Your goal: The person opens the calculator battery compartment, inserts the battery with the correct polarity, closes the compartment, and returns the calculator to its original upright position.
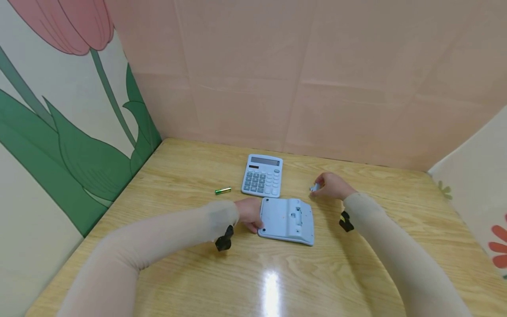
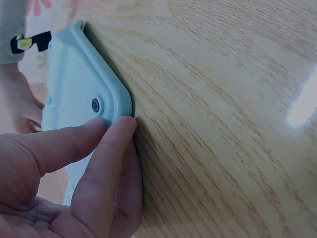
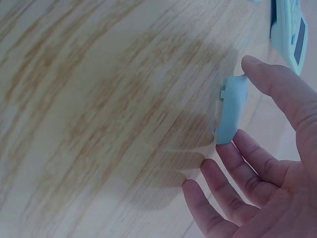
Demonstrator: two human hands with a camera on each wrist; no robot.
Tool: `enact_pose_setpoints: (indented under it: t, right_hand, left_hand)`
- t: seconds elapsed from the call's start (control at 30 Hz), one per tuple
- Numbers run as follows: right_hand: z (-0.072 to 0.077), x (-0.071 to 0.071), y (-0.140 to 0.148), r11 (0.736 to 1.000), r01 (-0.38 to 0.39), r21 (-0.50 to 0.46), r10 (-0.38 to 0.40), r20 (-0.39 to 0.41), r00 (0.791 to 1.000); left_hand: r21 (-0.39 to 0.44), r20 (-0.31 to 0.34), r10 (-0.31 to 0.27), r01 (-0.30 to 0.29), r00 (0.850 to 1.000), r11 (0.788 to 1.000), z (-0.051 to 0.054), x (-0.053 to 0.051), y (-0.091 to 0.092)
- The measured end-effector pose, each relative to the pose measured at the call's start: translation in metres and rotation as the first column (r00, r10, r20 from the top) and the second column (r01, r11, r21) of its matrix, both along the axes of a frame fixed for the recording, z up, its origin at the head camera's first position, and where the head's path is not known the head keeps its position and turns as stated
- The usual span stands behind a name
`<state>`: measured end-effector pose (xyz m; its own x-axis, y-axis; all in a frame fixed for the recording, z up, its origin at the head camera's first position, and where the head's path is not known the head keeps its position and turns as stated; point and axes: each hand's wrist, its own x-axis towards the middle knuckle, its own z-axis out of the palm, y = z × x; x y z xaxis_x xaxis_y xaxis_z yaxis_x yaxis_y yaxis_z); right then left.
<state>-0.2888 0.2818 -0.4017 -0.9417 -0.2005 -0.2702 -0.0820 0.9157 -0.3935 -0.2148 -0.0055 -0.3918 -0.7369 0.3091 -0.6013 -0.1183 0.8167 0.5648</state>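
Observation:
A light blue calculator (image 1: 277, 218) lies face down on the table, its battery compartment (image 1: 298, 215) uncovered. At its left edge my left hand (image 1: 249, 210) grips a corner between thumb and fingers, beside a round black foot (image 2: 95, 105). Right of the calculator, my right hand (image 1: 334, 186) holds a small light blue battery cover (image 3: 232, 110) by its ends, thumb at one and fingertips at the other. Small tabs show along one side of the cover, which is at or just above the tabletop.
Behind the face-down calculator, a second light blue calculator (image 1: 262, 176) lies face up. A green battery (image 1: 223, 190) lies to its left. The wooden table (image 1: 190, 281) meets a pink backdrop (image 1: 245, 79) at the back and a flower-printed panel (image 1: 59, 145) on the left.

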Motion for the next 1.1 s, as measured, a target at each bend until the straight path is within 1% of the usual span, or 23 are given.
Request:
enact_pose_setpoints:
  t: [0.13, 0.37, 0.73, 0.83, 1.0, 1.1]
  right_hand:
    - [0.0, -0.001, 0.0, 1.0, 0.012, 0.008, -0.012, 0.002, 1.0]
    - [-0.003, -0.002, -0.001, 1.0, 0.023, 0.003, -0.023, 0.013, 1.0]
    - [-0.002, -0.003, 0.0, 1.0, 0.017, 0.006, -0.017, 0.023, 1.0]
    - [0.0, -0.002, 0.001, 1.0, 0.005, 0.002, -0.005, 0.023, 1.0]
    - [0.002, -0.001, 0.008, 0.999, -0.038, -0.036, 0.038, 0.007, 0.999]
    - [0.005, 0.0, 0.014, 0.995, -0.038, -0.087, 0.04, 0.014, 0.999]
  left_hand:
    - [-0.006, -0.003, -0.007, 0.007, 1.0, 1.0, 0.0, 0.0, 0.0]
    - [0.011, 0.004, -0.008, 0.008, 1.0, 1.0, 0.0, 0.0, -0.001]
    - [0.018, 0.013, -0.006, 0.006, 1.0, 1.0, 0.0, 0.0, -0.002]
    - [0.019, 0.012, -0.007, 0.007, 1.0, 1.0, 0.0, 0.0, -0.002]
    - [0.019, 0.013, -0.011, 0.01, 1.0, 1.0, 0.0, 0.0, -0.001]
    - [0.025, 0.018, -0.006, 0.005, 1.0, 1.0, 0.0, -0.001, -0.001]
